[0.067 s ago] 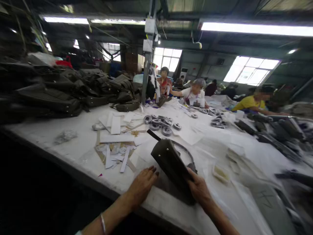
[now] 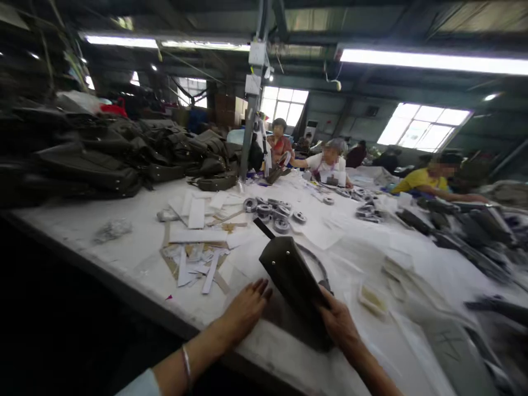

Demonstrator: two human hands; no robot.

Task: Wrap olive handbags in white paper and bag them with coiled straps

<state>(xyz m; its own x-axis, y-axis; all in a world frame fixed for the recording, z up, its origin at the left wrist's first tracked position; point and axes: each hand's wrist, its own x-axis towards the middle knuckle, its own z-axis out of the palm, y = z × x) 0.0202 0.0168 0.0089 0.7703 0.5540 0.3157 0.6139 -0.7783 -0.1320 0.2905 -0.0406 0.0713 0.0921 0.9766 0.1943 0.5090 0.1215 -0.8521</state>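
A dark olive bag with small metal studs stands tilted on the white table, a strap trailing behind it. My right hand grips its right side, fingers closed on the material. Flat on the table just left of the bag lies my left hand, fingers stretched out and holding nothing.
White and tan paper strips are scattered to the left. Rolls of tape sit beyond the bag. A heap of dark bags fills the far left. A steel post rises mid-table. Other people work along the far right side.
The view has shifted slightly; both hands and the bag stay much as they were.
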